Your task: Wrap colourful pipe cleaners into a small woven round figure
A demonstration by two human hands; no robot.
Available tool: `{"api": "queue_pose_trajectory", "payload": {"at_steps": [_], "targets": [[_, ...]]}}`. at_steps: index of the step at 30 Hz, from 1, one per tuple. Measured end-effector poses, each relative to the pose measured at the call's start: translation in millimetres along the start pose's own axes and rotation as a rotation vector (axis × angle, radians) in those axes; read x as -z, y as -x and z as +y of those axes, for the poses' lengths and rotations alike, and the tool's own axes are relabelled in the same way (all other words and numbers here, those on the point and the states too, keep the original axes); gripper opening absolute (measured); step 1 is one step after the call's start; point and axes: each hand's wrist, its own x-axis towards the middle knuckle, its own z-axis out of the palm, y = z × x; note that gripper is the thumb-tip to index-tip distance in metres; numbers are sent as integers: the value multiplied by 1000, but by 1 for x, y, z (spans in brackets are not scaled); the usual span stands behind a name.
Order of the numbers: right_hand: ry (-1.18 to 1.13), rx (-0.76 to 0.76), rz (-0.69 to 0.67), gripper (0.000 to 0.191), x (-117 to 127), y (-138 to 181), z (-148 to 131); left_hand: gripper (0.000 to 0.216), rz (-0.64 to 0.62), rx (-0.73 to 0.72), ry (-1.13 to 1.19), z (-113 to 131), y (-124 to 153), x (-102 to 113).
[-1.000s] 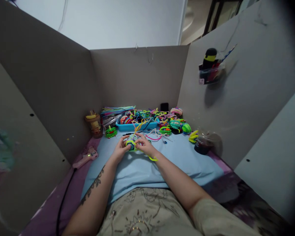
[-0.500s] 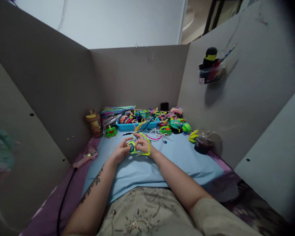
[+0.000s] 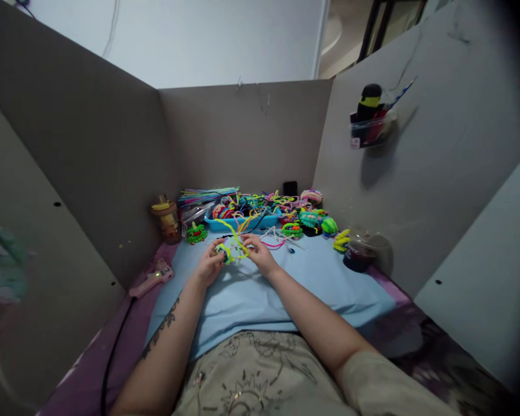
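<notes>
Between the fingers of my left hand (image 3: 208, 263) is a small craft piece (image 3: 226, 254) of yellow-green and blue fuzzy stems, partly covered by the fingers. My right hand (image 3: 260, 254) pinches a yellow pipe cleaner (image 3: 241, 249) that runs from the piece. One loose length of it rises up and to the left, toward the blue tray (image 3: 242, 224). Both hands are held over the light blue cloth (image 3: 260, 294), a short way apart.
The tray is heaped with colourful fuzzy stems. A bundle of straight stems (image 3: 208, 195) lies behind it. Finished fuzzy pieces (image 3: 308, 218) sit to the right. A pink glue gun (image 3: 152, 280) lies left, near a cup (image 3: 166, 218). A dark round container (image 3: 357, 257) stands right.
My hands have moved apart, the left one shifting left with the craft piece. The yellow pipe cleaner, earlier looped round my right hand, now extends between the hands and up to the left.
</notes>
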Motion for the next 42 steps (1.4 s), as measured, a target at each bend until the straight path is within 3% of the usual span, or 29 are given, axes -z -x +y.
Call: {"api": "queue_pose_trajectory", "payload": {"at_steps": [6, 15, 20, 26, 33, 42], "targets": [[48, 51, -56, 22, -3, 5, -1, 54, 17, -139, -49, -3, -1, -3], [393, 214, -254, 18, -14, 9, 1, 50, -8, -210, -141, -3, 2, -5], [449, 251, -144, 22, -19, 12, 0, 50, 8, -212, -134, -5, -1, -5], [442, 264, 18, 7, -19, 12, -4, 51, 78, -218, -118, -7, -3, -3], [478, 266, 133, 13, -16, 10, -4, 53, 151, -168, -120, -8, -5, -3], [545, 334, 15, 16, -16, 13, -15, 52, 181, -29, -127, -6, -4, 1]]}}
